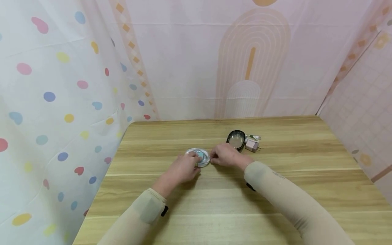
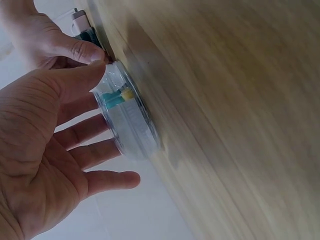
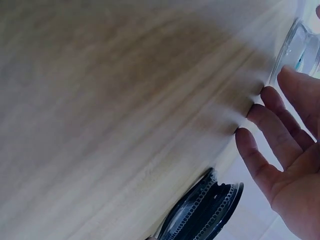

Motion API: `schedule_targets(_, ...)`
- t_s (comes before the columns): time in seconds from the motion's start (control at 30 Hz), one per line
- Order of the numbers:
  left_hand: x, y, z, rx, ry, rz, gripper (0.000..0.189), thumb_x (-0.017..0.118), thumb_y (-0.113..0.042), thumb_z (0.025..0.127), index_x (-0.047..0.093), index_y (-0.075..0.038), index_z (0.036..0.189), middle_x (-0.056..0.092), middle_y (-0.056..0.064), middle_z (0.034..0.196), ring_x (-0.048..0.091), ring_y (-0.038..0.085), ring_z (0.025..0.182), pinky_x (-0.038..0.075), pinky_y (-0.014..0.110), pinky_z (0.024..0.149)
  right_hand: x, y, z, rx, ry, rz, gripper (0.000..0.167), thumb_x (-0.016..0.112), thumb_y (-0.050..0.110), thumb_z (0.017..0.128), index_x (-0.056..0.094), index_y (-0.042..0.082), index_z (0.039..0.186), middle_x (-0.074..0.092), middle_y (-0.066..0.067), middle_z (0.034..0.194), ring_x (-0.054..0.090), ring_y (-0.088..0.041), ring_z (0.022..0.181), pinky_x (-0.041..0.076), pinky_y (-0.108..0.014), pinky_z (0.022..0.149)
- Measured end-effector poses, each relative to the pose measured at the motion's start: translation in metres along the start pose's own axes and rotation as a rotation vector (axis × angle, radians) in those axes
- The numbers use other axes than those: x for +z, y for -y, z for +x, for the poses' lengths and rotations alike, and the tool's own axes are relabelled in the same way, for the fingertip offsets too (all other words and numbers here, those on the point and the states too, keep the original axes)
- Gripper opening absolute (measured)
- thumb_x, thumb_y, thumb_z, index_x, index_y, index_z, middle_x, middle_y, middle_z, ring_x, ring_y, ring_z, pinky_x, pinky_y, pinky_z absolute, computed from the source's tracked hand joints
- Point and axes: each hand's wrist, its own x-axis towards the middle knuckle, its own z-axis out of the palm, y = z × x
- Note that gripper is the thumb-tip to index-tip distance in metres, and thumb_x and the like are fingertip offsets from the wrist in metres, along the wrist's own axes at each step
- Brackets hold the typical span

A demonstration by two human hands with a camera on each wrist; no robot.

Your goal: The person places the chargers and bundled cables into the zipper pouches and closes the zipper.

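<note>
A clear, rounded plastic case with small teal and yellow pieces inside lies on the wooden table. My left hand holds it at its left side, thumb and fingers on either side of the edge; the left wrist view shows the teal piece through the clear wall. Close to the case's right edge is my right hand, its fingers loosely bent. Its fingertips rest on the table in the right wrist view, with the thumb beside the clear case; whether it touches the case is hard to tell.
Just behind my right hand stands a black-rimmed, clear-topped case, its two studded rims parted in the right wrist view. A pale pink charger plug sits beside it with a white cable. Patterned curtains border the table.
</note>
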Motion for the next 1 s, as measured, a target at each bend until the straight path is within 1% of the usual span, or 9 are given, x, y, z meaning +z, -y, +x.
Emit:
schedule_targets(0.07, 0.001, 0.002, -0.001, 0.006, -0.018, 0.011, 0.042, 0.081, -0.025, 0.096, 0.072, -0.004, 0.131, 0.071, 0.017, 0.134, 0.073, 0.038, 0.117, 0.062, 0.057, 0.097, 0.001, 0.001, 0.0, 0.008, -0.01, 0.004, 0.012, 0.079, 0.023, 0.097, 0.079, 0.021, 0.085, 0.075, 0.011, 0.081, 0.06, -0.005, 0.073, 0.057, -0.031, 0.075)
schedule_targets(0.13, 0.001, 0.003, -0.002, 0.014, -0.033, 0.028, 0.041, 0.081, -0.026, 0.097, 0.072, -0.005, 0.13, 0.072, 0.016, 0.134, 0.073, 0.036, 0.119, 0.061, 0.057, 0.099, 0.001, 0.002, 0.0, 0.016, -0.017, 0.0, 0.014, 0.078, 0.023, 0.098, 0.078, 0.021, 0.085, 0.074, 0.01, 0.081, 0.06, -0.005, 0.074, 0.057, -0.032, 0.075)
schedule_targets(0.3, 0.001, 0.005, -0.004, 0.019, -0.027, 0.053, 0.045, 0.079, -0.029, 0.098, 0.069, -0.007, 0.136, 0.071, 0.013, 0.137, 0.067, 0.033, 0.131, 0.052, 0.067, 0.111, -0.001, 0.004, 0.001, 0.031, -0.022, -0.021, 0.016, 0.077, 0.024, 0.099, 0.076, 0.021, 0.084, 0.073, 0.009, 0.08, 0.061, -0.008, 0.073, 0.057, -0.034, 0.074)
schedule_targets(0.37, 0.001, 0.005, -0.006, 0.022, -0.028, 0.056, 0.047, 0.08, -0.03, 0.098, 0.068, -0.007, 0.137, 0.071, 0.013, 0.138, 0.065, 0.033, 0.134, 0.049, 0.069, 0.113, -0.001, 0.004, 0.002, 0.038, -0.028, -0.026, 0.015, 0.077, 0.024, 0.099, 0.077, 0.02, 0.085, 0.074, 0.008, 0.081, 0.062, -0.008, 0.074, 0.058, -0.034, 0.074)
schedule_targets(0.53, 0.002, 0.005, -0.008, 0.031, -0.04, 0.083, 0.05, 0.08, -0.033, 0.097, 0.068, -0.008, 0.139, 0.07, 0.012, 0.14, 0.066, 0.037, 0.133, 0.048, 0.07, 0.114, 0.001, 0.006, 0.007, 0.063, -0.053, -0.025, 0.01, 0.076, 0.023, 0.1, 0.08, 0.017, 0.093, 0.079, 0.004, 0.089, 0.069, -0.012, 0.08, 0.061, -0.037, 0.079)
schedule_targets(0.7, 0.003, 0.006, -0.009, 0.036, -0.04, 0.104, 0.051, 0.081, -0.036, 0.097, 0.068, -0.01, 0.139, 0.07, 0.012, 0.142, 0.066, 0.039, 0.133, 0.047, 0.07, 0.115, 0.002, 0.009, 0.012, 0.1, -0.081, -0.042, 0.01, 0.075, 0.022, 0.101, 0.081, 0.014, 0.102, 0.082, -0.001, 0.098, 0.075, -0.018, 0.089, 0.063, -0.042, 0.082)
schedule_targets(0.87, 0.004, 0.007, -0.01, 0.033, -0.021, 0.11, 0.053, 0.08, -0.037, 0.097, 0.067, -0.012, 0.142, 0.067, 0.013, 0.146, 0.064, 0.038, 0.135, 0.046, 0.069, 0.116, 0.003, 0.01, 0.016, 0.138, -0.094, -0.079, 0.011, 0.074, 0.024, 0.101, 0.081, 0.015, 0.104, 0.082, 0.0, 0.101, 0.076, -0.021, 0.094, 0.063, -0.045, 0.08)
schedule_targets(1.0, 0.002, 0.007, -0.011, 0.013, 0.001, 0.105, 0.055, 0.079, -0.037, 0.098, 0.065, -0.012, 0.146, 0.065, 0.012, 0.15, 0.062, 0.035, 0.139, 0.046, 0.071, 0.116, 0.003, 0.009, 0.017, 0.126, -0.107, -0.086, 0.01, 0.075, 0.023, 0.101, 0.081, 0.015, 0.102, 0.082, 0.0, 0.099, 0.076, -0.021, 0.092, 0.064, -0.044, 0.08)
